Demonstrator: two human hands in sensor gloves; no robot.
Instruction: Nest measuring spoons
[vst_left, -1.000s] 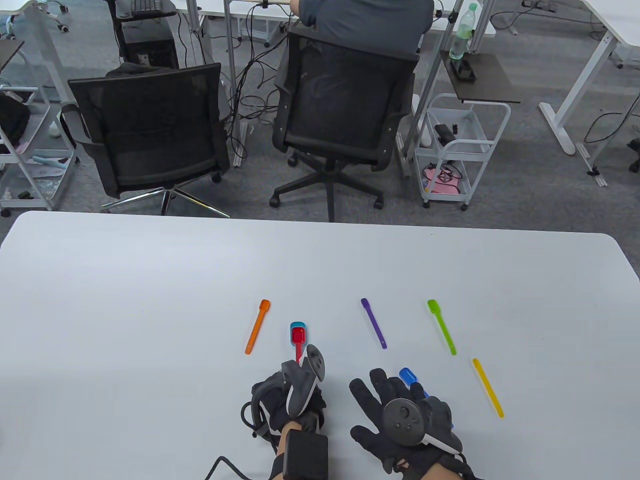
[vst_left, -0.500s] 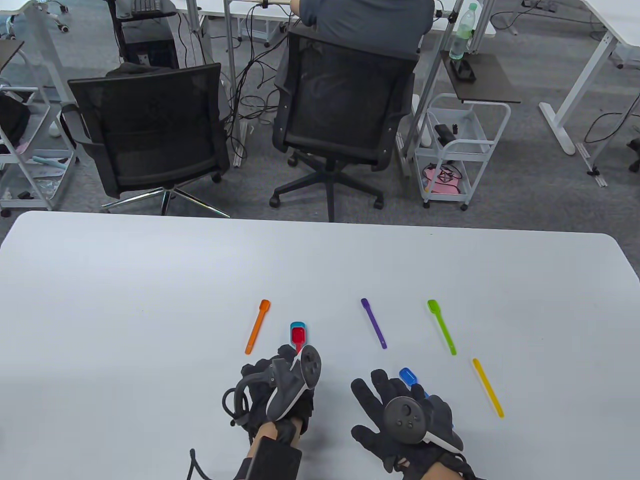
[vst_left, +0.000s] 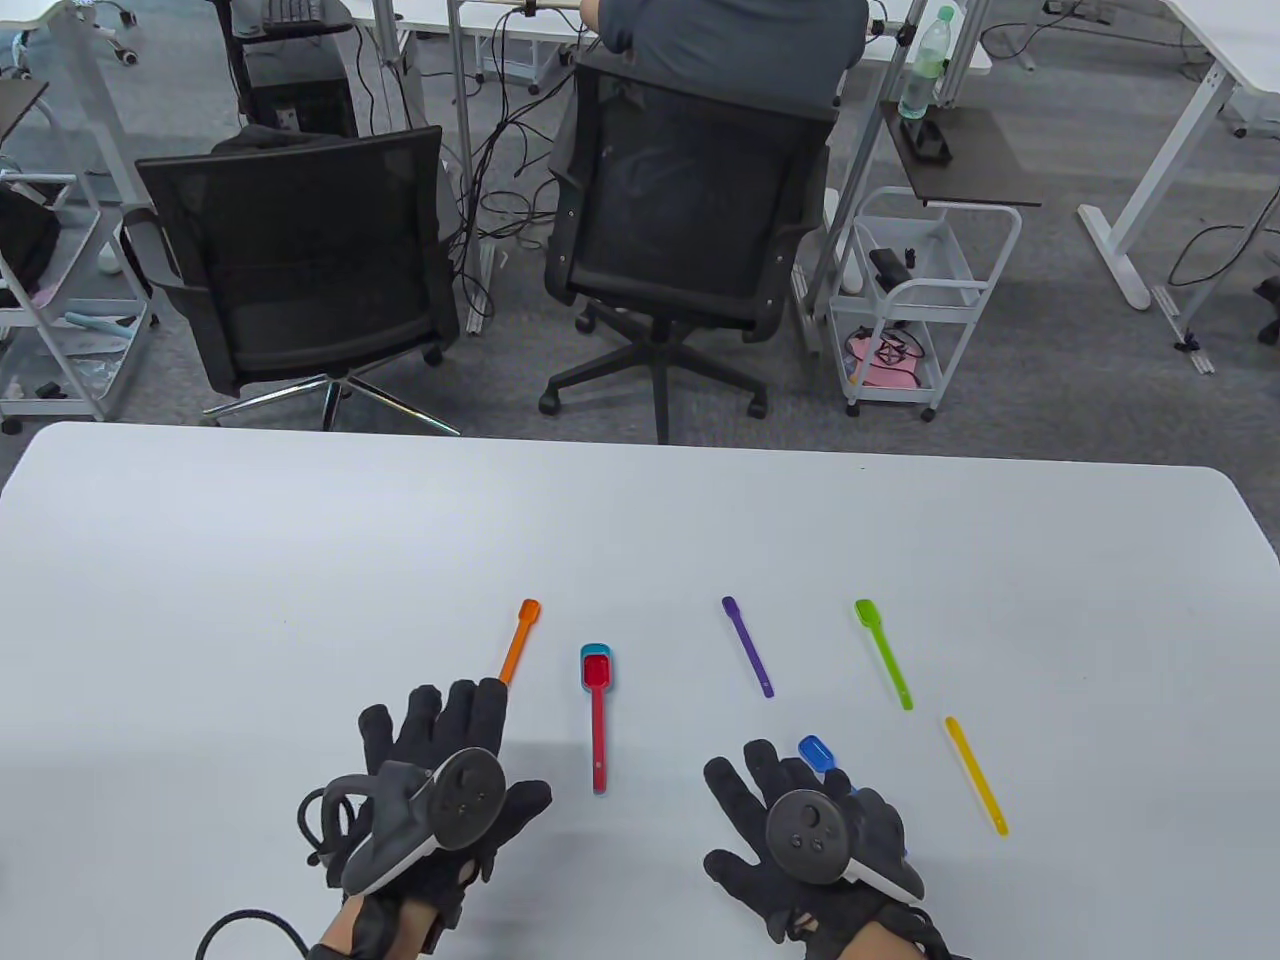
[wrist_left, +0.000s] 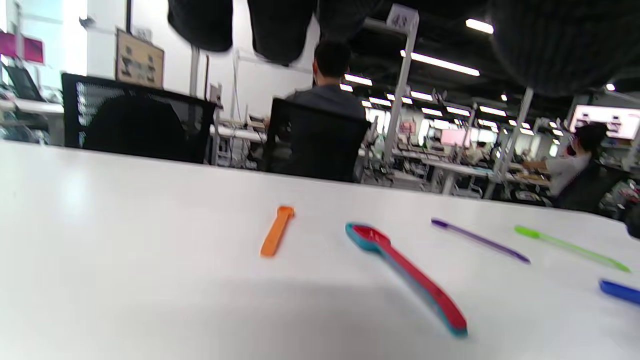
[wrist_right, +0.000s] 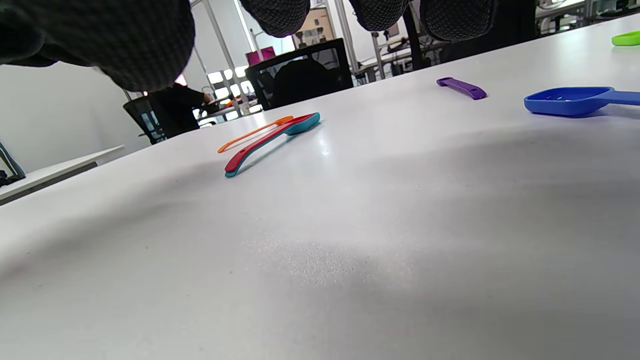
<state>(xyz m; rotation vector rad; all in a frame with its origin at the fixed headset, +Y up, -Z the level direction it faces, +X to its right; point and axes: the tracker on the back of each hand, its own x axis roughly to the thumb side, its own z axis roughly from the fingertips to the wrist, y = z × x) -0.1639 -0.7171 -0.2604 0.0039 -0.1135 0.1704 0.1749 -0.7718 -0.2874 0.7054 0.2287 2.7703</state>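
A red spoon nested in a teal spoon (vst_left: 597, 720) lies alone on the white table (vst_left: 300, 560); the pair also shows in the left wrist view (wrist_left: 407, 272) and the right wrist view (wrist_right: 270, 137). My left hand (vst_left: 440, 745) lies open, fingers spread, to its left. One fingertip covers the near end of the orange spoon (vst_left: 517, 645); contact is unclear. My right hand (vst_left: 790, 815) lies open and flat over the handle of the blue spoon (vst_left: 815, 752), whose bowl sticks out beyond the fingers. Purple (vst_left: 748, 647), green (vst_left: 884, 654) and yellow (vst_left: 976, 775) spoons lie apart to the right.
Two black office chairs (vst_left: 300, 260) stand beyond the table's far edge, and a person sits in the right one. A white trolley (vst_left: 920, 300) stands further right. The blue spoon's bowl (wrist_right: 575, 100) shows close in the right wrist view.
My left hand let go of the handle end of the red and teal pair, moved left and nearer to me, and spread open. The right hand has not moved.
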